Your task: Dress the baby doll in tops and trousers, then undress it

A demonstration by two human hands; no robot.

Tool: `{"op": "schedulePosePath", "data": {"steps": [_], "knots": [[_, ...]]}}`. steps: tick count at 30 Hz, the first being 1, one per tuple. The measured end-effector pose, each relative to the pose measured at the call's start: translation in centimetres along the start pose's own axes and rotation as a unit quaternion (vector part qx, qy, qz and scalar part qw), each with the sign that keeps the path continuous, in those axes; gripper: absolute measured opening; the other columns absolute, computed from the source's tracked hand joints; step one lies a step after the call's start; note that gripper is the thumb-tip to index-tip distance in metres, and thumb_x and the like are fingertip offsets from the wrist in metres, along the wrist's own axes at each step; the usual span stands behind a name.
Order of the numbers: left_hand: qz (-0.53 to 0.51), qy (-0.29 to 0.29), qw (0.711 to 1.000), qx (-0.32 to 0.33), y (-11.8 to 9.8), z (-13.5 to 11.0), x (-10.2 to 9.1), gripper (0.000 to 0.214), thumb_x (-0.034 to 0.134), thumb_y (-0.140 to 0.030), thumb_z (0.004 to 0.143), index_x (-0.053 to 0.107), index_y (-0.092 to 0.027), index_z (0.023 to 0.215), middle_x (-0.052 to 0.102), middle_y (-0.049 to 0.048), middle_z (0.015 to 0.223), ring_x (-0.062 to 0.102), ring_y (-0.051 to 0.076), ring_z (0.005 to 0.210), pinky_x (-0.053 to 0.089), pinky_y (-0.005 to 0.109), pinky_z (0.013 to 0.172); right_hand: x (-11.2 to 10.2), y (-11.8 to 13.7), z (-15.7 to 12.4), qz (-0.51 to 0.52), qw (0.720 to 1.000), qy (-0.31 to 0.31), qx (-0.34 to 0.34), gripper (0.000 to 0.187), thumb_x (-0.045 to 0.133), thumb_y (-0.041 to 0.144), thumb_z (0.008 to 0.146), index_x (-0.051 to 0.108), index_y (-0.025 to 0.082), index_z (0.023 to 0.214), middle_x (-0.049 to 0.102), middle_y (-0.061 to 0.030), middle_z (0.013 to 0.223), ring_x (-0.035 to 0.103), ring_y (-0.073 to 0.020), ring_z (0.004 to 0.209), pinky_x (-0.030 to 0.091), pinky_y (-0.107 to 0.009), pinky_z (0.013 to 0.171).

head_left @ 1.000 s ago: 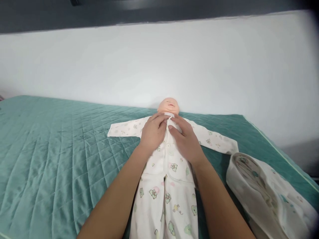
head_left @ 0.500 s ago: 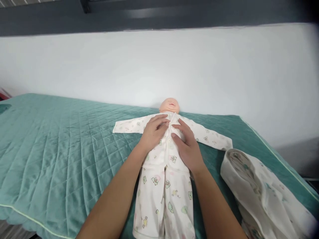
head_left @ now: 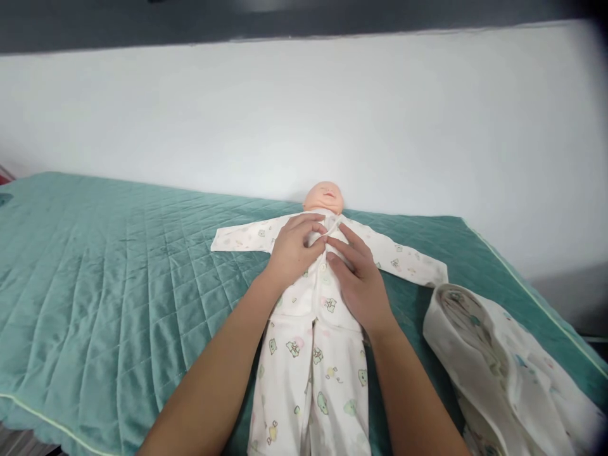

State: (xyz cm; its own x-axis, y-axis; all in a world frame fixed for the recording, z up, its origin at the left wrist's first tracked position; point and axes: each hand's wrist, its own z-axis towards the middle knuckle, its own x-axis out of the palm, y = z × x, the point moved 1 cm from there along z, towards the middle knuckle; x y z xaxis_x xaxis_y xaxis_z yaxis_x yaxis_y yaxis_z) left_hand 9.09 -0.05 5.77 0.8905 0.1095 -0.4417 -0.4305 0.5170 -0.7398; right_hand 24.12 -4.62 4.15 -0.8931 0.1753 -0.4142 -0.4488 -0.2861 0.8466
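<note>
A baby doll (head_left: pixel 324 197) lies on its back, head by the wall, sleeves spread to both sides. It wears a white printed baby shirt (head_left: pixel 299 305) and matching trousers (head_left: pixel 285 396). At the upper chest, my left hand (head_left: pixel 292 250) pinches the shirt's front edge between thumb and fingers. Opposite it, my right hand (head_left: pixel 361 278) has its fingers closed on the same front opening, fingertips almost meeting the left ones. One button shows just below the fingers; whatever is between the fingertips is hidden.
A green quilted cover (head_left: pixel 118 285) lies under the doll. To the right sits a rolled white printed cloth (head_left: pixel 522 373), touching the end of the doll's sleeve. Behind stands a white wall (head_left: pixel 237 126) with a dark band along its top.
My left thumb and fingers have drawn the shirt's front edge up slightly near the collar. The right hand stays nearly in place. The view has tilted down a little.
</note>
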Motion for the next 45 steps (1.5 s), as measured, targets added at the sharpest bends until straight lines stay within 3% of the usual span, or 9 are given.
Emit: {"op": "schedulePosePath", "data": {"steps": [3,10,13,18,22,27,34,45], "knots": [[0.024,-0.004,0.999,0.026,-0.1,-0.1,0.2,0.012,0.060,-0.014,0.088,0.068,-0.023,0.092,0.069,0.0034,0.129,0.059,0.020,0.125,0.044,0.038,0.111,0.0,0.2,-0.1,0.018,1.000,-0.020,0.001,0.027,0.061,0.037,0.092,0.068,0.032,0.118,0.048,-0.0003,0.157,0.040,-0.0257,0.147,0.030,-0.052,0.123],[0.069,0.018,0.994,0.080,-0.7,-1.0,0.1,0.018,0.053,-0.022,0.096,0.071,-0.023,0.096,0.069,0.0052,0.130,0.057,0.022,0.128,0.043,0.042,0.112,0.1,0.1,0.1,0.117,0.991,-0.061,0.025,0.014,0.065,0.033,0.087,0.065,0.026,0.100,0.058,-0.0035,0.146,0.051,-0.0247,0.138,0.037,-0.047,0.118],[0.024,0.006,0.999,0.046,-0.7,-2.0,-0.3,0.016,0.055,-0.024,0.096,0.070,-0.024,0.100,0.067,0.0055,0.132,0.057,0.022,0.128,0.043,0.044,0.113,0.1,-0.2,0.2,0.138,0.987,-0.080,0.009,0.007,0.065,0.031,0.087,0.068,0.025,0.089,0.063,-0.0028,0.140,0.052,-0.0248,0.136,0.034,-0.047,0.119],[-0.082,0.026,0.996,-0.031,-0.3,-3.5,-1.4,0.007,0.060,-0.026,0.093,0.066,-0.024,0.092,0.063,0.0050,0.138,0.052,0.023,0.134,0.046,0.043,0.110,-0.1,-0.5,0.2,0.139,0.988,-0.059,-0.005,0.023,0.063,0.034,0.091,0.073,0.026,0.072,0.063,0.0003,0.140,0.052,-0.0276,0.137,0.033,-0.050,0.120],[-0.141,0.073,0.985,-0.074,-0.2,-3.8,-2.1,0.005,0.060,-0.028,0.093,0.065,-0.025,0.092,0.057,0.0027,0.146,0.045,0.024,0.142,0.047,0.042,0.107,-0.1,-0.4,0.0,0.131,0.990,-0.055,-0.013,0.025,0.063,0.036,0.092,0.076,0.028,0.072,0.066,0.0024,0.137,0.055,-0.0268,0.136,0.033,-0.050,0.121],[-0.163,0.090,0.979,-0.085,-0.2,-3.8,-2.4,0.008,0.062,-0.028,0.092,0.061,-0.026,0.100,0.052,0.0025,0.150,0.042,0.024,0.145,0.044,0.046,0.110,-0.2,-0.2,0.0,0.115,0.992,-0.041,-0.006,0.023,0.064,0.037,0.092,0.079,0.030,0.075,0.065,0.0039,0.139,0.053,-0.0267,0.138,0.032,-0.050,0.122],[-0.126,0.149,0.979,-0.064,-0.6,-3.8,-3.1,0.006,0.067,-0.029,0.089,0.065,-0.024,0.086,0.045,0.0007,0.155,0.032,0.024,0.151,0.038,0.047,0.118,-0.2,0.1,0.0,0.112,0.993,-0.039,-0.004,0.023,0.064,0.036,0.091,0.079,0.029,0.074,0.066,0.0026,0.138,0.052,-0.0281,0.138,0.032,-0.052,0.122],[-0.125,0.134,0.980,-0.075,-0.8,-3.6,-2.9,0.005,0.071,-0.021,0.084,0.069,-0.023,0.080,0.048,0.0000,0.153,0.035,0.025,0.150,0.031,0.052,0.124,-0.3,0.2,0.0,0.096,0.995,-0.037,0.004,0.025,0.064,0.036,0.090,0.078,0.028,0.071,0.065,0.0016,0.138,0.053,-0.0276,0.136,0.033,-0.050,0.121]]}}
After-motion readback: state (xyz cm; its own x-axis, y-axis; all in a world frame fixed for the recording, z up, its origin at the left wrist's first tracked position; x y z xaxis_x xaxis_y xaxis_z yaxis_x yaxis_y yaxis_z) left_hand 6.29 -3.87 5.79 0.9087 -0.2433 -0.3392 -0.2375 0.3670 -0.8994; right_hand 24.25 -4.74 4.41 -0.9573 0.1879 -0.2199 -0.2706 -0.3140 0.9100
